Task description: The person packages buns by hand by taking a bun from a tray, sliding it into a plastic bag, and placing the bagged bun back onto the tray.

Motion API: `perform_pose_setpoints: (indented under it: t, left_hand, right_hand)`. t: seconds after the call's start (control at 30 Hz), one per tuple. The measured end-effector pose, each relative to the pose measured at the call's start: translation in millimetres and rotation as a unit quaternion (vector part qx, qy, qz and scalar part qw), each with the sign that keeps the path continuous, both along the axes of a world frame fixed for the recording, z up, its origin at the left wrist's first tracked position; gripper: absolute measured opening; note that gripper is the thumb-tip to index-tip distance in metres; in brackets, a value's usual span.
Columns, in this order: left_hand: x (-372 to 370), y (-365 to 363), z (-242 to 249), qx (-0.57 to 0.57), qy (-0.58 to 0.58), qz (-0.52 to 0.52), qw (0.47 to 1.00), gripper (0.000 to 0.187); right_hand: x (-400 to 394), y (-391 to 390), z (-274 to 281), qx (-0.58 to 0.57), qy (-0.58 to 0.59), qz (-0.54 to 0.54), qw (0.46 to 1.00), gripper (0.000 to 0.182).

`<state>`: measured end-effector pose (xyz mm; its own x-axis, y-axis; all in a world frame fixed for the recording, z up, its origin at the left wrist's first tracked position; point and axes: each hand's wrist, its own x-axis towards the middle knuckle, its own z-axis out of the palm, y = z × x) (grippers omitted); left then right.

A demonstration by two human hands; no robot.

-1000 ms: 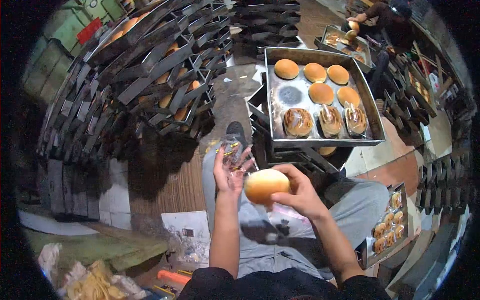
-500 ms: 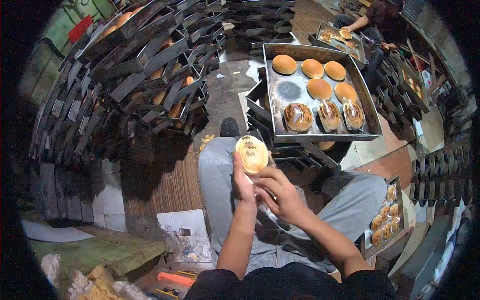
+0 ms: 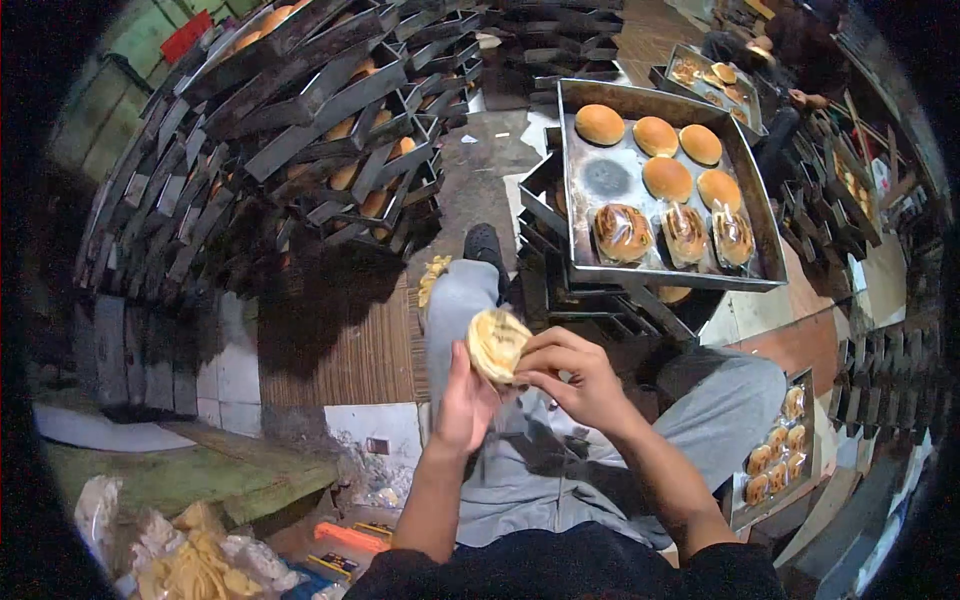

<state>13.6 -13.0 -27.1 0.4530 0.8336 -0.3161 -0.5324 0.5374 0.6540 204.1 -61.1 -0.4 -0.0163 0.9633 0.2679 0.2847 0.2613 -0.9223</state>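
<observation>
A round, pale bun [image 3: 500,345] with dark marks on its face is held up in front of my lap, tilted. My left hand [image 3: 466,408] grips it from the left and below, thumb along its edge, the other fingers partly hidden behind. With its fingertips, my right hand [image 3: 580,380] pinches the bun's lower right edge. Ahead to the right, a deep metal tray [image 3: 590,180] carries several plain golden buns [image 3: 600,125] and, in its near row, three dark-patterned buns in clear wrappers [image 3: 622,234].
Stacked metal trays [image 3: 330,120] with buns rise on the left. More wrapped buns lie in a tray [image 3: 738,518] at lower right. Another person [image 3: 800,60] sits at upper right beside a bun tray [image 3: 700,92]. An orange object [image 3: 352,537] lies lower left.
The bun has tilted, and my right fingers have closed at its lower right edge. My view has shifted left. The other person's hand has moved away from their tray.
</observation>
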Motion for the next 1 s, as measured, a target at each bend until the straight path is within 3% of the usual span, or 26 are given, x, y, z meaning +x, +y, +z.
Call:
perform_pose_setpoints:
  t: [0.07,0.1,0.13,0.17,0.2,0.23,0.27,0.33,0.4,0.43,0.47,0.5,0.53,0.57,0.6,0.67,0.73,0.8,0.83,0.93,0.97,1.0]
  left_hand:
    - [-42,-9,-19,0.053,0.290,-0.116,0.948,0.058]
    - [-44,-6,-5,0.055,0.292,-0.113,0.948,0.058]
    - [-43,-1,20,0.137,0.514,-0.143,0.835,0.045]
    - [-41,4,35,0.206,0.700,-0.165,0.664,0.033]
    - [-38,10,34,0.203,0.700,-0.166,0.664,0.033]
    - [-34,16,30,0.353,0.622,-0.037,0.698,0.024]
    - [-31,22,29,0.489,0.513,0.095,0.699,0.017]
    - [-30,29,29,0.487,0.471,0.080,0.731,0.013]
    - [-34,39,25,0.489,0.342,0.070,0.799,0.008]
    - [-39,33,23,0.442,0.328,0.044,0.834,0.007]
    - [-44,29,23,0.446,0.323,0.034,0.834,0.007]
    - [-43,24,25,0.388,0.311,0.019,0.868,0.008]
    - [-40,20,24,0.327,0.296,0.006,0.898,0.008]
    - [-33,17,15,0.320,0.267,0.045,0.908,0.009]
    - [-35,18,8,0.324,0.262,0.039,0.908,0.009]
    - [-40,13,-2,0.365,0.290,0.077,0.881,0.010]
    - [-30,12,14,0.379,0.333,0.085,0.859,0.013]
    - [-8,18,25,0.373,0.343,0.114,0.854,0.017]
    - [-5,28,14,0.416,0.400,0.099,0.810,0.018]
    - [-13,33,22,0.401,0.460,0.129,0.782,0.018]
    - [-19,30,30,0.414,0.475,0.119,0.767,0.019]
    - [-23,31,31,0.414,0.479,0.123,0.764,0.019]
  right_hand:
    - [-7,4,-17,0.035,0.028,-0.004,0.999,0.013]
    - [-9,6,-20,0.000,0.092,-0.037,0.995,0.010]
    - [-11,9,-23,-0.035,0.155,-0.069,0.985,0.008]
    - [-15,16,-27,0.001,0.141,-0.084,0.986,0.006]
    - [-18,20,-26,-0.002,0.142,-0.084,0.986,0.006]
    - [-20,23,-24,-0.014,0.160,-0.078,0.984,0.007]
    - [-21,27,-22,-0.022,0.177,-0.073,0.981,0.007]
    - [-19,23,1,0.003,0.105,-0.084,0.991,0.009]
    - [-15,13,36,0.187,-0.114,-0.099,0.971,0.014]
    - [-15,8,38,0.231,-0.087,-0.147,0.958,0.017]
    - [-5,3,12,0.225,-0.120,-0.175,0.951,0.015]
    - [0,6,-11,0.077,0.048,-0.181,0.979,0.013]
    - [7,7,-27,-0.071,0.214,-0.175,0.958,0.010]
    - [13,3,-37,-0.054,0.226,-0.155,0.960,0.007]
    - [15,-2,-33,-0.049,0.224,-0.163,0.960,0.007]
    - [16,-15,-23,-0.160,0.298,-0.110,0.935,0.008]
    - [9,-6,-8,-0.101,0.342,-0.160,0.920,0.010]
    - [7,8,-6,-0.175,0.320,-0.182,0.913,0.016]
    - [7,18,-20,-0.179,0.345,-0.139,0.911,0.013]
    - [11,33,-45,-0.237,0.446,-0.145,0.851,0.013]
    - [12,30,-54,-0.233,0.394,-0.137,0.878,0.014]
    - [4,26,-55,-0.231,0.405,-0.142,0.873,0.014]
